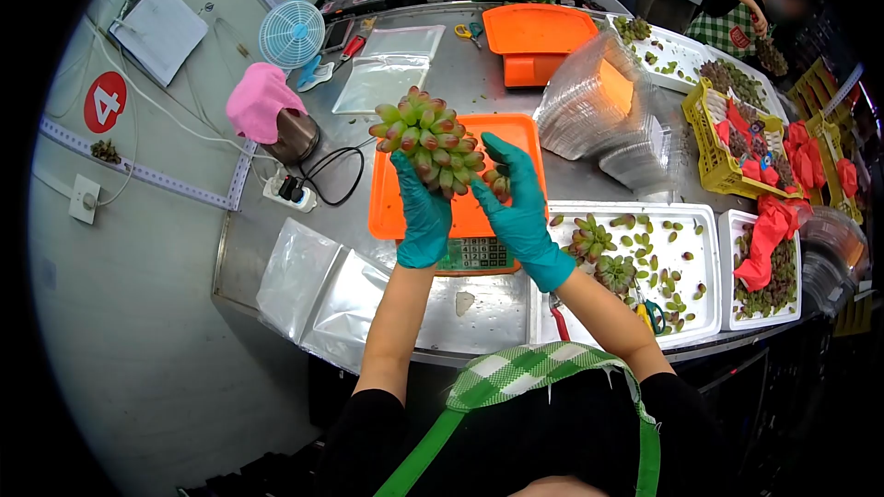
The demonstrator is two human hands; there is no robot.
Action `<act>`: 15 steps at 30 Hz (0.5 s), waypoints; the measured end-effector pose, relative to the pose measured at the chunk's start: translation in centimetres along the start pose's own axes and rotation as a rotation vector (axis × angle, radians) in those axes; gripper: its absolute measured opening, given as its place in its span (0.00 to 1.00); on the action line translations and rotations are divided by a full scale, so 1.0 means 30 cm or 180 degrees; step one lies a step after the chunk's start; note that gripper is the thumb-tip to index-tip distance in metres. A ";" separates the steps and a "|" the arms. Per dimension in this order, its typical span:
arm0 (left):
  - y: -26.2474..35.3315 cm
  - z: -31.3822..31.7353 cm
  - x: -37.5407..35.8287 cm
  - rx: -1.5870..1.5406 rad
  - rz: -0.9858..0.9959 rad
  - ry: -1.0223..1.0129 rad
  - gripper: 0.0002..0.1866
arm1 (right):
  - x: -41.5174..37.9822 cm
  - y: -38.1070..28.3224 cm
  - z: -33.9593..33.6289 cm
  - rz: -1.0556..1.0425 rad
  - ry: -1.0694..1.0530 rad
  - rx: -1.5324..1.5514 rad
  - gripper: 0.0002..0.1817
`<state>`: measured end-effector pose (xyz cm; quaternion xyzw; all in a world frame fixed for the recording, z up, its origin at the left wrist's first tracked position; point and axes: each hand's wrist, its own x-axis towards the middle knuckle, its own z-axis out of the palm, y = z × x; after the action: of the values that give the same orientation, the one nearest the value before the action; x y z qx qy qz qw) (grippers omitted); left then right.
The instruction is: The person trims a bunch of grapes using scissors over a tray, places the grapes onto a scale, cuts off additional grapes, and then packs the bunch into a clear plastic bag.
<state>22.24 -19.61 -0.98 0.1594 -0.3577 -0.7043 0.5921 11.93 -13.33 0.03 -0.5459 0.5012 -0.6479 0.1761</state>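
Both my hands wear teal gloves and are raised over an orange kitchen scale (pixel 387 207) with a keypad. My left hand (pixel 424 224) is closed around the base of a large succulent (pixel 419 129), its plump green leaves tipped with red. My right hand (pixel 527 212) curls beside it, thumb and fingers closed on a small succulent rosette (pixel 498 184) that is partly hidden. Below my right forearm, a white tray (pixel 709 253) holds loose leaves, a green rosette (pixel 591 238), red-handled pliers (pixel 559 320) and yellow-and-teal scissors (pixel 655 317).
Clear plastic bags (pixel 299 271) lie at the left front edge. A blue fan (pixel 291 34) and a pink cloth (pixel 267 103) stand behind them. Stacked clear containers (pixel 580 97), another orange scale (pixel 539 29) and a yellow crate (pixel 732 166) occupy the back and right. Co-workers stand across the table.
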 end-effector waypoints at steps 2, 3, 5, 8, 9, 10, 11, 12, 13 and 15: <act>-0.009 -0.002 0.001 0.0069 0.0087 0.0002 0.34 | -0.006 -0.053 -0.019 -0.0141 0.0223 -0.0541 0.22; -0.009 0.002 0.000 0.0052 0.0091 -0.0007 0.34 | -0.003 -0.055 -0.019 -0.0173 0.0068 -0.0763 0.20; -0.007 0.014 -0.008 0.0017 0.0081 -0.0030 0.34 | 0.002 -0.057 -0.019 -0.0223 -0.0233 -0.1210 0.16; -0.051 -0.023 -0.013 0.0039 0.0219 0.0198 0.33 | 0.015 -0.058 -0.015 -0.0746 -0.0172 -0.1621 0.18; -0.057 -0.027 -0.016 -0.0015 0.0203 0.0250 0.33 | 0.016 -0.056 -0.013 -0.0816 -0.0237 -0.1720 0.17; -0.060 -0.032 -0.021 -0.0067 0.0186 0.0306 0.33 | 0.014 -0.052 -0.011 -0.0883 -0.0304 -0.1817 0.16; -0.064 -0.038 -0.026 -0.0060 0.0177 0.0380 0.33 | 0.014 -0.048 -0.008 -0.0951 -0.0375 -0.1911 0.15; -0.067 -0.044 -0.031 -0.0054 0.0168 0.0454 0.32 | 0.014 -0.041 -0.003 -0.1001 -0.0410 -0.2002 0.14; -0.069 -0.053 -0.037 0.0011 0.0164 0.0546 0.32 | 0.014 -0.031 0.001 -0.1049 -0.0447 -0.2091 0.13; -0.065 -0.063 -0.053 0.0099 0.0112 0.0641 0.31 | 0.015 -0.020 0.010 -0.1041 -0.0518 -0.2142 0.12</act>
<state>22.44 -18.61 -3.95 0.2323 -0.3100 -0.6686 0.6348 12.23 -13.55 0.74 -0.6956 0.5766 -0.4212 -0.0794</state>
